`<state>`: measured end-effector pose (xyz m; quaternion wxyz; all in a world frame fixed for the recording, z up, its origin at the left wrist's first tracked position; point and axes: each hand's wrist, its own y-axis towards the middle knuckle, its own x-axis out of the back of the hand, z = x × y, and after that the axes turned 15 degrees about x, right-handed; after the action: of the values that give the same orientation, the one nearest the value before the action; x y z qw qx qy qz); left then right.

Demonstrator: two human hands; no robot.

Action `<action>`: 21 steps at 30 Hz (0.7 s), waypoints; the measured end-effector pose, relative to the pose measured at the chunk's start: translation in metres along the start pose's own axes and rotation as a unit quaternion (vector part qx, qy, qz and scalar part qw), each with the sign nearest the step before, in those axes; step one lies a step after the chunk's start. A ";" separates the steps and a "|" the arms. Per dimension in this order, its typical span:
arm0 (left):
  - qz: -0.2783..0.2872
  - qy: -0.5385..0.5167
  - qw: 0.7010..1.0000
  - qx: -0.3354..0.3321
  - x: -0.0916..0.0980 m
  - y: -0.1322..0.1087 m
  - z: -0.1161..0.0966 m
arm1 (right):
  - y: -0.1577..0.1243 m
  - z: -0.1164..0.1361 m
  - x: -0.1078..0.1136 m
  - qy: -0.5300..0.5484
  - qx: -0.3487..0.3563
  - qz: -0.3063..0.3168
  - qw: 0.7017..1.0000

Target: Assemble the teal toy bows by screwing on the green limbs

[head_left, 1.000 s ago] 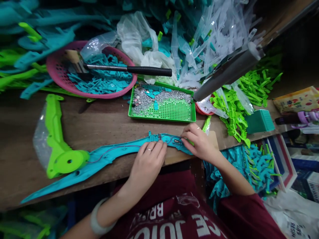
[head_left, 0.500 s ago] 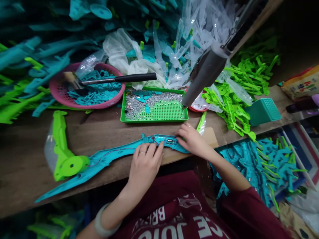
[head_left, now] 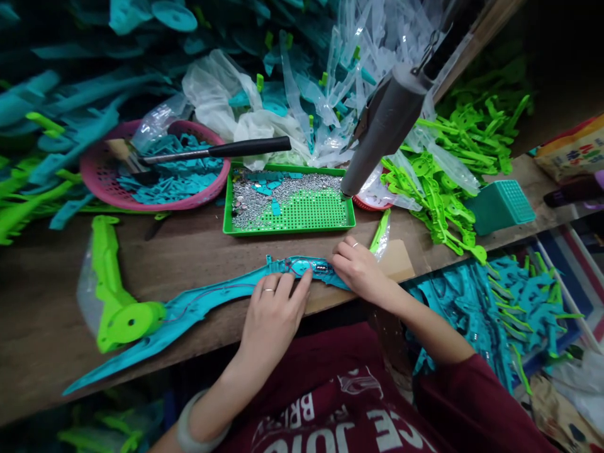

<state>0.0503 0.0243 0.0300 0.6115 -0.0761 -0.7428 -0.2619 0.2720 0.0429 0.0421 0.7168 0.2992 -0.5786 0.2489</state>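
Observation:
A long curved blue plastic toy half-shell [head_left: 212, 293] lies along the front of the bench, hollow side up. Thin dark red wire runs inside it, and a small compartment with metal contacts [head_left: 321, 268] shows near its right end. My left hand [head_left: 274, 308] holds the shell's middle, fingers over the near edge and its thumb hidden. Bent fingers of my right hand [head_left: 357, 267] grip the shell's right end; whatever is beneath the fingertips is hidden. A green plastic piece with a round hub [head_left: 134, 322] rests on the shell's left part, clear blade attached.
Behind the shell stands a green tray [head_left: 287, 233] of screws. A pink basket [head_left: 155, 204] holds blue pieces and a hammer [head_left: 226, 148]. One grey electric screwdriver [head_left: 384, 129] hangs at right. Green parts [head_left: 427, 195] and a teal box [head_left: 503, 207] lie farther right.
My right hand's fingers have curled in more tightly at the shell's right end. My left hand stays almost in place, while the view has shifted slightly.

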 end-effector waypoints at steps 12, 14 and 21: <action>0.009 0.018 1.000 0.003 -0.003 -0.001 -0.001 | 0.007 -0.001 0.002 0.035 -0.008 0.011 0.999; 0.009 0.015 1.000 0.003 -0.003 -0.001 -0.001 | 0.006 0.001 0.002 0.037 -0.001 0.013 0.999; 0.017 0.012 1.000 0.010 -0.002 0.000 -0.001 | 0.005 0.016 0.009 0.090 -0.075 0.037 0.992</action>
<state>0.0517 0.0240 0.0279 0.6256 -0.0792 -0.7365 -0.2446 0.2593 0.0355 0.0539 0.7767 0.1989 -0.5394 0.2573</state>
